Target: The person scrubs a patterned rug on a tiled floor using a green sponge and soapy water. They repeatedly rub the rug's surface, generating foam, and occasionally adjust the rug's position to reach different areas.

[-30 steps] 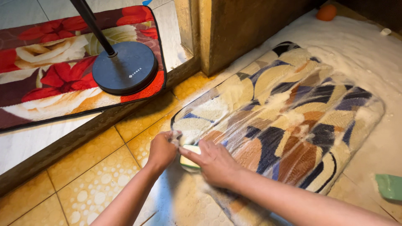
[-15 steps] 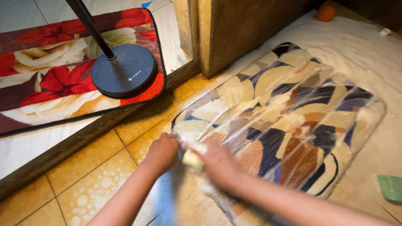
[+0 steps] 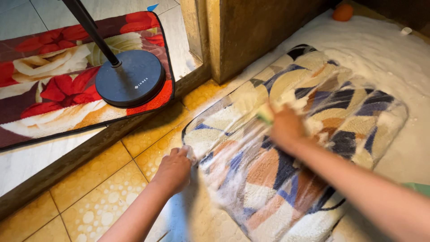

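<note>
A wet floor of yellow tiles (image 3: 89, 188) with a bubble pattern fills the lower left, and white soap foam (image 3: 380, 49) spreads over the floor at the upper right. On the tiles lies a patterned bath mat (image 3: 340, 112) in blue, brown, cream and black shapes, streaked with suds, running from the near centre toward the upper right. Beyond a dark wooden door sill (image 3: 80, 154), a red floral rug (image 3: 49, 85) lies on pale tiles, and a round black stand base (image 3: 130, 78) with its pole sits on that rug. A brown door post (image 3: 251, 31) rises at top centre. The right hand (image 3: 286, 127) is pressed on the middle of the mat, fingers closed around a yellow-green sponge (image 3: 265, 114) that shows, blurred, just past the knuckles. The left hand (image 3: 174, 169) is at the mat's near-left edge, fingers curled tight and pinching that edge against the tiles. A green object (image 3: 419, 188) peeks in at the right border, and a small orange ball (image 3: 342, 12) lies at the top near the foam
</note>
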